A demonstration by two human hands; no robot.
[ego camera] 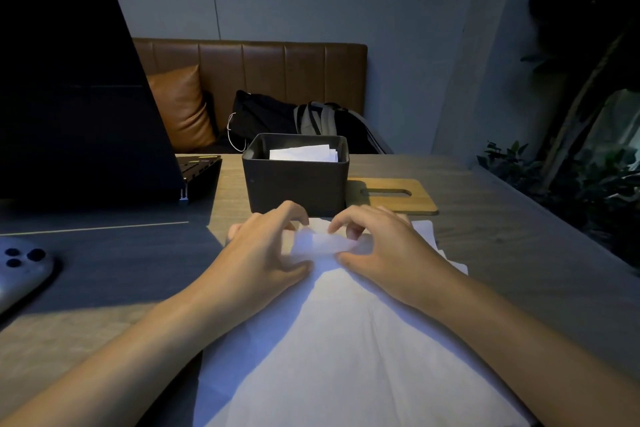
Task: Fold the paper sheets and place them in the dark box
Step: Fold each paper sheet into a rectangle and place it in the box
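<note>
Two hands meet over one small piece of paper [320, 243], just in front of the dark box [295, 173]. The left hand [266, 246] has its fingers curled down over the left end of the piece, thumb tucked toward it from the near side; the right hand [375, 243] pinches the right end, fingertips on top and thumb beneath or beside it. The picture is soft there, so the exact contact is hard to read. The piece looks partly folded, a narrow band with a crease running across it.

Judging by how it bends, this is thin tissue-like paper — very light, limp, easy to tear or crumple, and with no stiffness to hold a shape unless the crease is pressed. It should be taken at the ends or corners with a gentle pinch and flattened with the fingertips, not squeezed in the middle. Being so light, it may also cling to the sheet under it or drift when released.

Beneath the hands lies a spread of white sheets [346, 350], reaching toward the near edge of the table [502, 253], wrinkled and overlapping. Inside the box, folded white pieces [302, 152] already stand against each other. A wooden lid [394, 194] with a slot lies beside the box on the right, a laptop [79, 107] stands at far left, and a phone [20, 270] rests near the left edge.
</note>
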